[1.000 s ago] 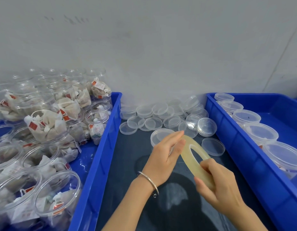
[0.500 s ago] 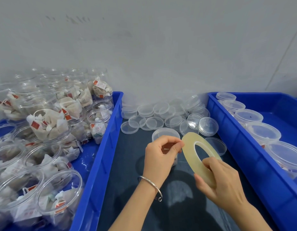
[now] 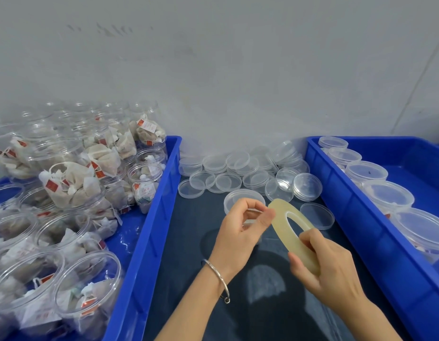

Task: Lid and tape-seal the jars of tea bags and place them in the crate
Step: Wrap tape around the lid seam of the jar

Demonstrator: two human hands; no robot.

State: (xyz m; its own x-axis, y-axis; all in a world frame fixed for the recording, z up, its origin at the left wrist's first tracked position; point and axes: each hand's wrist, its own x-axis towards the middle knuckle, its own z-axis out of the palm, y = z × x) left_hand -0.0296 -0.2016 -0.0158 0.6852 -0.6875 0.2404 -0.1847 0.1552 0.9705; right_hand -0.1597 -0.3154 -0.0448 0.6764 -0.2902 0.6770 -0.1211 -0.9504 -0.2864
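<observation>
left hand [image 3: 240, 232]: now pinching at tape roll [image 3: 293, 232] edge, seemingly its end | right hand [image 3: 329, 269]: still grips roll

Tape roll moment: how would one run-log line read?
right hand: grips pale yellowish tape roll | left hand: pinches roll's edge | lidded clear jar: behind hands

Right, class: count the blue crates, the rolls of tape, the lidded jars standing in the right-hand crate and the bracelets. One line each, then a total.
Blue crates: 2, the left crate and the right crate
Roll of tape: 1
Lidded jars in the right crate: 5 in view
Bracelet: 1
Total: 9
</observation>
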